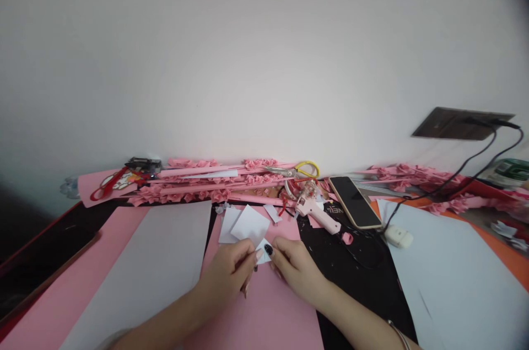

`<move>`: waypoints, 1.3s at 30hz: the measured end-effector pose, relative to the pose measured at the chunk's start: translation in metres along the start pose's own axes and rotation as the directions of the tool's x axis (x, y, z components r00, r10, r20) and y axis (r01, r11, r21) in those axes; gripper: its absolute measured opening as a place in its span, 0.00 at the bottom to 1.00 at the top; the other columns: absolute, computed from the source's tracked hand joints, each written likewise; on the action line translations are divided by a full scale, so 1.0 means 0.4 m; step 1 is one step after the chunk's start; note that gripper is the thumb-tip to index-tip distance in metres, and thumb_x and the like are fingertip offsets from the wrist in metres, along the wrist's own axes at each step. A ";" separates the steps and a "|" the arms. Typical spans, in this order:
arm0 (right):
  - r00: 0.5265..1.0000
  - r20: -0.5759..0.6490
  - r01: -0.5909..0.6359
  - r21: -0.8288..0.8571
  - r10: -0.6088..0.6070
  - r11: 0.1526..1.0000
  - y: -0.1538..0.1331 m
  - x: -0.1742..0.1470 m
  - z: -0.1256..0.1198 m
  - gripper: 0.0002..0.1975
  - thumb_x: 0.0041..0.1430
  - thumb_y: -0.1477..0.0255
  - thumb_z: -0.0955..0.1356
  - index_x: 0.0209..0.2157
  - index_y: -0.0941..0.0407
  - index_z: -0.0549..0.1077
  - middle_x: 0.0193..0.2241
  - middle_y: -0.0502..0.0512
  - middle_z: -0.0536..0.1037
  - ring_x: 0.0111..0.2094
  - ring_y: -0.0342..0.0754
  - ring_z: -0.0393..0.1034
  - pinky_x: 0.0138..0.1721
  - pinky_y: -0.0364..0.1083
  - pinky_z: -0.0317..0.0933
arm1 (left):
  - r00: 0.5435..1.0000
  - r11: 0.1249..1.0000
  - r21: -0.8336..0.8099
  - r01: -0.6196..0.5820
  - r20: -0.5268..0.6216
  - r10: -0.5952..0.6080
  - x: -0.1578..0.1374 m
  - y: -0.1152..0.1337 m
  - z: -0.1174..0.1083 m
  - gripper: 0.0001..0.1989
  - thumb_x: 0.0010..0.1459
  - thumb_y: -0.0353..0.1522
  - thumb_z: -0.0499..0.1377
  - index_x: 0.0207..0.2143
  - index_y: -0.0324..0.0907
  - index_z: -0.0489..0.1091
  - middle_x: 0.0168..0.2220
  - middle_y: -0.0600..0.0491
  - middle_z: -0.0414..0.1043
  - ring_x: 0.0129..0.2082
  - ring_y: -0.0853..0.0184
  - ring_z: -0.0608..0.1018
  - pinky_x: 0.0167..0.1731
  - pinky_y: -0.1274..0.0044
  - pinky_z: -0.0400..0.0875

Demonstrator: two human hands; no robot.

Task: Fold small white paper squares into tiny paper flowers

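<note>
Between my two hands is a small folded piece of white paper (263, 256), pinched from both sides. My left hand (231, 267) grips its left edge with thumb and fingers. From the right, my right hand (298, 268) has its dark-nailed thumb pressed on the paper. Just beyond the fingers lie white paper squares (250, 224), overlapping on a pink sheet (264, 311). A thin white paper strip (272, 213) rests to the right of the squares.
A pink glue gun (318, 214) lies right of the squares, near a phone (356, 202) and a white case (399, 236). Yellow-handled scissors (289, 171) rest on pink paper flower stems (198, 187) along the wall. White sheets (152, 267) flank the work area. Cables run from a wall socket (458, 123).
</note>
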State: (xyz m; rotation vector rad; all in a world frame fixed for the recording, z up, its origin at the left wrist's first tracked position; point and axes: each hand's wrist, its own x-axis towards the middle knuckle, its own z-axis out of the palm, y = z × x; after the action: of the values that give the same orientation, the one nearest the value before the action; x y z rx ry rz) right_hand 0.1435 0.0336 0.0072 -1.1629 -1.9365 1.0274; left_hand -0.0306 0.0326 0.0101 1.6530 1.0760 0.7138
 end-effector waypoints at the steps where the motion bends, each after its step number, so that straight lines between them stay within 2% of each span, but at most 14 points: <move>1: 1.000 -0.002 0.002 0.001 -0.002 1.000 -0.001 -0.001 0.000 0.15 0.63 0.71 0.57 0.20 0.56 0.57 0.17 0.45 0.60 0.18 0.39 0.53 0.20 0.39 0.48 | 1.000 1.000 0.004 0.004 -0.001 -0.004 0.000 0.000 0.000 0.15 0.59 0.34 0.48 0.20 0.43 0.55 0.12 0.63 0.57 0.12 0.74 0.64 0.17 0.82 0.61; 7: 0.999 -0.042 -0.002 -0.053 0.000 0.999 0.001 -0.005 0.001 0.17 0.62 0.71 0.58 0.18 0.56 0.54 0.15 0.44 0.56 0.18 0.39 0.50 0.20 0.39 0.44 | 1.000 1.000 0.009 0.011 -0.003 -0.011 0.000 0.000 0.001 0.15 0.60 0.36 0.48 0.21 0.44 0.54 0.12 0.63 0.56 0.13 0.73 0.64 0.17 0.82 0.61; 13: 0.988 -0.155 -0.017 -0.055 0.008 0.998 0.012 -0.001 -0.003 0.18 0.63 0.69 0.57 0.19 0.55 0.51 0.15 0.43 0.52 0.18 0.39 0.47 0.20 0.40 0.43 | 0.998 1.000 -0.026 0.009 -0.066 -0.010 -0.003 0.000 -0.001 0.15 0.59 0.36 0.47 0.19 0.44 0.51 0.13 0.63 0.55 0.14 0.73 0.64 0.17 0.82 0.61; 15: 0.990 -0.136 0.018 -0.051 -0.025 0.999 0.009 -0.003 -0.003 0.17 0.63 0.70 0.56 0.19 0.55 0.52 0.16 0.44 0.53 0.19 0.39 0.48 0.21 0.40 0.44 | 0.998 1.000 -0.027 0.011 -0.065 -0.012 -0.002 0.002 -0.001 0.16 0.59 0.36 0.48 0.19 0.45 0.51 0.13 0.63 0.55 0.14 0.73 0.64 0.17 0.82 0.60; 21: 0.989 0.026 0.147 -0.058 -0.146 0.987 -0.011 -0.011 0.000 0.14 0.64 0.73 0.56 0.23 0.56 0.55 0.19 0.45 0.57 0.21 0.40 0.51 0.23 0.39 0.47 | 0.999 0.997 0.073 -0.035 -0.016 0.036 -0.006 -0.001 0.003 0.16 0.59 0.35 0.48 0.18 0.44 0.52 0.13 0.62 0.54 0.14 0.73 0.63 0.17 0.82 0.58; 26: 0.976 0.099 0.200 -0.049 -0.195 0.979 -0.018 -0.009 -0.002 0.12 0.64 0.73 0.56 0.25 0.56 0.59 0.21 0.46 0.60 0.23 0.40 0.55 0.26 0.39 0.50 | 0.997 0.997 0.042 -0.061 0.051 0.059 -0.013 -0.005 0.001 0.13 0.59 0.33 0.48 0.20 0.43 0.54 0.15 0.62 0.57 0.15 0.73 0.65 0.18 0.82 0.59; 33: 0.968 0.160 0.200 -0.016 -0.195 0.980 -0.030 -0.012 -0.005 0.12 0.65 0.70 0.56 0.30 0.57 0.63 0.26 0.50 0.68 0.27 0.42 0.62 0.30 0.40 0.56 | 0.981 0.993 -0.046 -0.107 0.156 0.113 -0.016 0.010 -0.005 0.15 0.62 0.35 0.42 0.23 0.42 0.58 0.19 0.58 0.60 0.19 0.72 0.65 0.22 0.82 0.62; 39: 0.973 0.142 0.190 -0.039 -0.183 0.981 -0.021 -0.012 -0.004 0.14 0.66 0.71 0.54 0.30 0.57 0.64 0.24 0.50 0.67 0.25 0.42 0.61 0.29 0.41 0.56 | 0.986 0.984 -0.177 -0.018 0.161 0.047 -0.015 0.001 -0.004 0.15 0.63 0.37 0.42 0.29 0.41 0.61 0.21 0.57 0.62 0.18 0.73 0.66 0.19 0.82 0.62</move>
State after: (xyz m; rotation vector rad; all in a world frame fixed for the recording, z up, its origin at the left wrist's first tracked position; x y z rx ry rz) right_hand 0.1432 0.0271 0.0147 -0.9366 -2.1475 0.9834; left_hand -0.0346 0.0277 0.0113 1.5526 0.8466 0.6609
